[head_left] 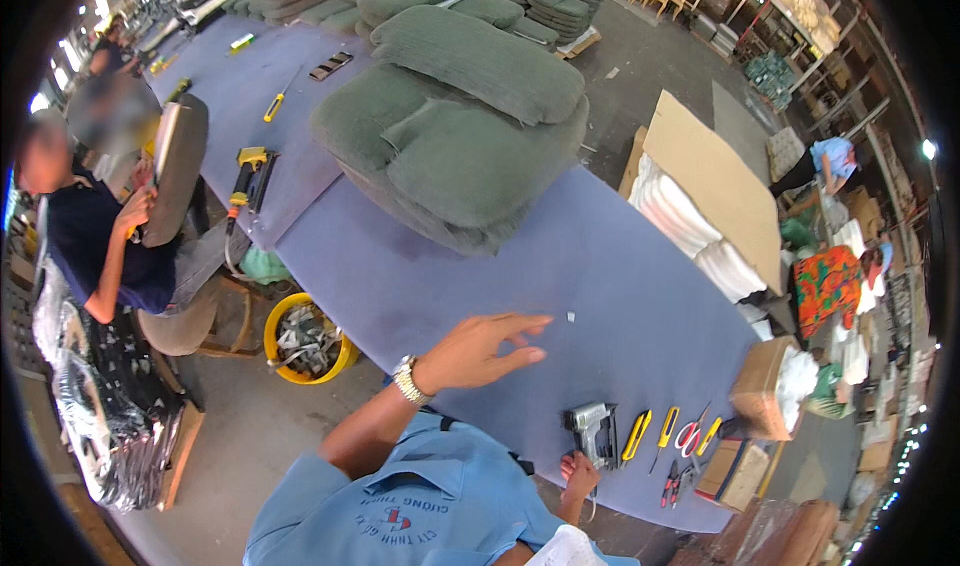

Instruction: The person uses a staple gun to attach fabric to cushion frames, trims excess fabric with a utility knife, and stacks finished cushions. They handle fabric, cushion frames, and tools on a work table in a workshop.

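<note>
My left hand [485,351], with a metal watch [408,380] at the wrist, hangs over the blue-grey tabletop [470,291]. Its fingers are stretched out and hold nothing. A small white scrap [571,317] lies just beyond the fingertips. At the table's near edge, my right hand [578,474] has its fingers curled at the lower end of a grey pneumatic staple gun [592,422]; a hose trails below it. Beyond my left hand stands a stack of dark green upholstered cushions [460,146].
Right of the staple gun lie a yellow utility knife [636,434], a screwdriver [666,430], red-handled scissors [688,438] and pliers [671,486]. A cardboard box [764,386] stands at the table's right end. Left are a yellow bucket of scraps [310,341], another staple gun [247,178] and a seated co-worker [105,231] holding a cushion.
</note>
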`<state>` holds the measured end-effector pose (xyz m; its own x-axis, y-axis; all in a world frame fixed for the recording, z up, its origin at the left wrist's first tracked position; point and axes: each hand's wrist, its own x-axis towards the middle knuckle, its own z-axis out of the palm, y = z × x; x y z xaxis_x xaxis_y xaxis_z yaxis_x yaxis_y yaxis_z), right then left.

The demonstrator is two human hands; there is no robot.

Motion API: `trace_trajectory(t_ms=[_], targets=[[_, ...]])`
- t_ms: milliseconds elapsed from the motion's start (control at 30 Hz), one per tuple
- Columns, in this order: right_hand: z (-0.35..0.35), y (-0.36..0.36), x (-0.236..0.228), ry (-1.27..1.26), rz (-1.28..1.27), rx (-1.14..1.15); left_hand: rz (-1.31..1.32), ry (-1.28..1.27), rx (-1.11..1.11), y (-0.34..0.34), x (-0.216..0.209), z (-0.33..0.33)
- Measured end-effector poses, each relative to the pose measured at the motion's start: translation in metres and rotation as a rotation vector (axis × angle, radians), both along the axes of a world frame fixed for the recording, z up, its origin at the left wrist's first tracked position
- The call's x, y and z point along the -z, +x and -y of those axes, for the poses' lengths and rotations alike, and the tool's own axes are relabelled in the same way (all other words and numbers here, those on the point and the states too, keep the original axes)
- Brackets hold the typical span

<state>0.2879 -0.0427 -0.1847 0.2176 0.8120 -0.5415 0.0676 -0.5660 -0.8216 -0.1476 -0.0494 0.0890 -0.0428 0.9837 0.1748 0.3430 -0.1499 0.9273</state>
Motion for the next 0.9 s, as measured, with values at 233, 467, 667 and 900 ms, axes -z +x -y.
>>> trace_trajectory(t_ms=[233,467,667,900], targets=[[-0.073,-0.133,-0.112,0.220,0.062,-0.125,-0.028,-0.330,-0.036,-0.160,0.070,0.044],[-0.259,-0.398,-0.262,0.485,-0.266,-0.341,0.133,-0.209,-0.267,-0.258,0.051,0.048],[-0.359,-0.523,-0.286,0.382,-0.075,-0.347,0.282,-0.287,-0.193,-0.274,0.051,0.041],[-0.362,-0.562,-0.324,0.296,-0.541,-0.334,0.124,-0.438,-0.031,-0.277,0.153,0.033]])
